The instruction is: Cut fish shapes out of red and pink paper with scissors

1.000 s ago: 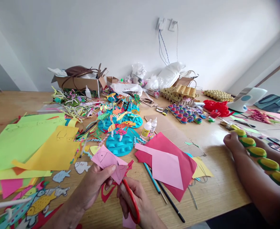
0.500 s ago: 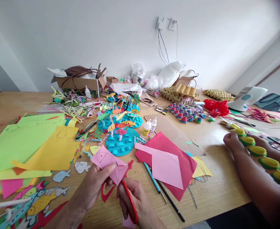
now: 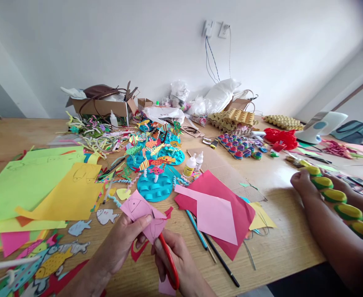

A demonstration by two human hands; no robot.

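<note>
The pink paper (image 3: 135,206), with a fish drawn on it, is raised above the surface (image 3: 262,260), pinched between the left hand's (image 3: 122,233) thumb and fingers. The right hand's (image 3: 173,258) fingers grip the red scissors (image 3: 173,268) at the paper's lower corner; how far apart the blades stand, I cannot tell. Just beyond is a blue disc (image 3: 155,189). To the right, a pink sheet (image 3: 215,220) overlaps a red sheet (image 3: 245,210), near two glue bottles (image 3: 189,166). Cut-out fish (image 3: 54,264) lie left. At far right, another person's hand (image 3: 303,183) touches a yellow-green strip (image 3: 333,196).
</note>
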